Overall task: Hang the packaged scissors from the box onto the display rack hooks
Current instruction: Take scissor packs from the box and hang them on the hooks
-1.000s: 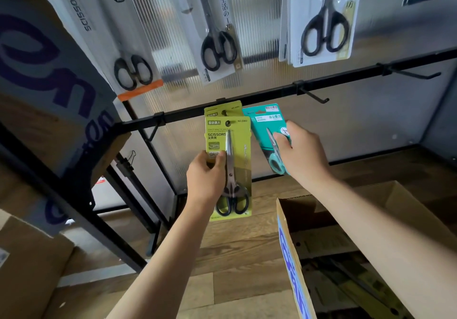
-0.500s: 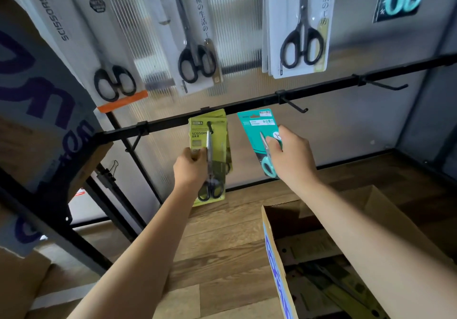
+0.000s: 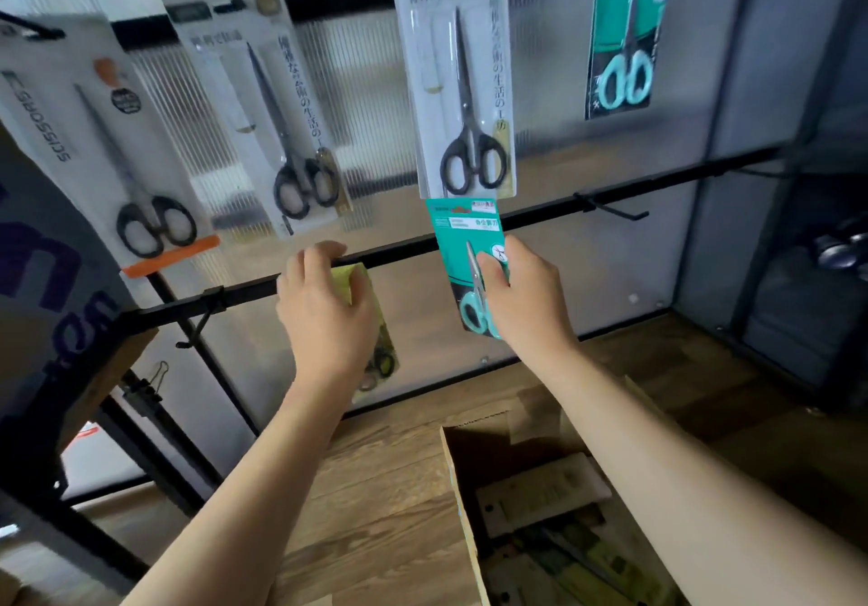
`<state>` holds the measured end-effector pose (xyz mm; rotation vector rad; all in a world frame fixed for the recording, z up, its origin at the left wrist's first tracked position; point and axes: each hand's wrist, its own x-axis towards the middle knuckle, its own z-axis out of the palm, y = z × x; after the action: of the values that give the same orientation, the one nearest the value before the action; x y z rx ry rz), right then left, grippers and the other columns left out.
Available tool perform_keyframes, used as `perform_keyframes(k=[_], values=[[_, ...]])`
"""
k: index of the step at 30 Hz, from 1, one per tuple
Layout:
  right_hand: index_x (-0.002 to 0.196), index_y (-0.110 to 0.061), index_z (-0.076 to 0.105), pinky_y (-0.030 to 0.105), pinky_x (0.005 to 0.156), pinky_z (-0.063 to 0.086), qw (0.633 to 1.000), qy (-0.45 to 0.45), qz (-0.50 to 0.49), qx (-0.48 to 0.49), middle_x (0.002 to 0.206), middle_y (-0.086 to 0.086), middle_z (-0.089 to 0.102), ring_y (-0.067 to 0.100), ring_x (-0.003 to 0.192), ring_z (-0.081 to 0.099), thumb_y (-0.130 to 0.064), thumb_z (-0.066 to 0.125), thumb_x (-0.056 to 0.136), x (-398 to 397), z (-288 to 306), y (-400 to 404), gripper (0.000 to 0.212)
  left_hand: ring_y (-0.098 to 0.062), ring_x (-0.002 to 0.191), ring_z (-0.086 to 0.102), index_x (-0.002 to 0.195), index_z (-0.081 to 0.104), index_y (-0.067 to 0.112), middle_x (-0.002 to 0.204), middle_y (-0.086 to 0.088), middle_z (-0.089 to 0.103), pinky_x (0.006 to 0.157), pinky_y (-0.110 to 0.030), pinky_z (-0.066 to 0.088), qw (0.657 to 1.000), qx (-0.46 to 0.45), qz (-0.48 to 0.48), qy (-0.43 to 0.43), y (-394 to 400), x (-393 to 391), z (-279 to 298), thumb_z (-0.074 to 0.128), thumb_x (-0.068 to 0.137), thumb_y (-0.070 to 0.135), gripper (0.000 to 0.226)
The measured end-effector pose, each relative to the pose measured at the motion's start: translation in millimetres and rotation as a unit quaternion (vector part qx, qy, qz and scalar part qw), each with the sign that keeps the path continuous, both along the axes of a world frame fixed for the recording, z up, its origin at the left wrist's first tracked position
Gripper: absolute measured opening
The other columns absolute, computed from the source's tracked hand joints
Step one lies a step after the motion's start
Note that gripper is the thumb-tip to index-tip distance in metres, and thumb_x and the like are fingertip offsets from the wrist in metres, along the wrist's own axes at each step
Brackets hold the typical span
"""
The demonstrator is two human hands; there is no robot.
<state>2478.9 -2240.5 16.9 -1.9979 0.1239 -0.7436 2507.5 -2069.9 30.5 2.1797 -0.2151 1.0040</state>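
My left hand (image 3: pixel 324 309) holds the top of a yellow-green scissors pack (image 3: pixel 375 323) up against the lower black rail (image 3: pixel 399 248); the hand hides most of the pack. In my right hand (image 3: pixel 521 295) a teal scissors pack (image 3: pixel 462 239) is pinched upright, its top edge level with that rail. An open cardboard box (image 3: pixel 458 474) at the bottom right holds several more packs. One free hook (image 3: pixel 615 208) sticks out of the rail to the right, another hook (image 3: pixel 202 319) to the left.
Several white scissors packs (image 3: pixel 462 89) and a teal pack (image 3: pixel 627 32) hang from the upper rail. A slanted black frame post (image 3: pixel 94 422) and a purple-lettered board (image 3: pixel 42 248) stand at the left. The wooden shelf board (image 3: pixel 375 488) lies below.
The view tilted upward. My left hand slid to the top of the yellow-green pack at the rail. My right hand raised the teal pack toward the rail.
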Motion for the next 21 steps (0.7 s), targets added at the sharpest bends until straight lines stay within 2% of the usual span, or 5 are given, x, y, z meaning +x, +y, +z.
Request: perform_keyframes(k=[5, 7, 11, 17, 21], values=[[0.098, -0.007, 0.051, 0.032, 0.068, 0.057, 0.996, -0.057, -0.063, 0.035, 0.12, 0.007, 0.062, 0.022, 0.1, 0.063, -0.02, 0.047, 0.098, -7.3, 35.9, -50.0, 0.013, -0.03, 0.105, 0.051, 0.109, 0.058, 0.01, 0.108, -0.009, 0.058, 0.088, -0.041, 0.04, 0.992, 0.097, -0.063, -0.048, -43.9, -7.4, 53.0, 0.052, 0.089, 0.018, 0.023], [0.101, -0.004, 0.052, 0.024, 0.069, 0.053, 0.992, -0.083, -0.081, 0.042, 0.113, 0.007, 0.064, 0.02, 0.092, 0.062, -0.017, 0.047, 0.098, -9.8, 55.1, -70.5, 0.015, -0.03, 0.103, 0.051, 0.11, 0.057, 0.01, 0.11, -0.009, 0.057, 0.087, -0.041, 0.041, 0.988, 0.114, -0.076, -0.075, -57.8, -9.4, 82.0, 0.053, 0.089, 0.018, 0.023], [0.107, -0.005, 0.055, 0.03, 0.068, 0.045, 0.987, -0.12, -0.102, 0.031, 0.114, 0.008, 0.064, 0.025, 0.1, 0.06, -0.018, 0.046, 0.097, -13.8, 100.9, -111.4, 0.018, -0.032, 0.108, 0.051, 0.118, 0.054, 0.005, 0.119, -0.012, 0.055, 0.088, -0.039, 0.038, 0.981, 0.119, -0.099, -0.114, -83.8, -11.4, 144.2, 0.055, 0.091, 0.013, 0.028], [0.108, -0.007, 0.058, 0.039, 0.079, 0.052, 0.985, -0.131, -0.106, 0.032, 0.113, 0.007, 0.066, 0.025, 0.098, 0.062, -0.02, 0.046, 0.097, -8.6, 145.4, -156.9, 0.021, -0.031, 0.11, 0.051, 0.124, 0.052, 0.006, 0.121, -0.012, 0.056, 0.09, -0.038, 0.041, 0.972, 0.172, -0.099, -0.125, -112.3, -4.7, 190.0, 0.053, 0.091, 0.016, 0.034], [0.108, -0.006, 0.056, 0.039, 0.076, 0.054, 0.985, -0.116, -0.117, 0.04, 0.113, 0.006, 0.065, 0.024, 0.097, 0.063, -0.024, 0.044, 0.098, 1.4, 170.6, -180.6, 0.025, -0.032, 0.132, 0.034, 0.139, 0.038, 0.011, 0.142, -0.011, 0.042, 0.106, -0.046, 0.031, 0.956, 0.276, -0.047, -0.088, -124.4, -3.5, 195.9, 0.051, 0.093, 0.026, 0.05]])
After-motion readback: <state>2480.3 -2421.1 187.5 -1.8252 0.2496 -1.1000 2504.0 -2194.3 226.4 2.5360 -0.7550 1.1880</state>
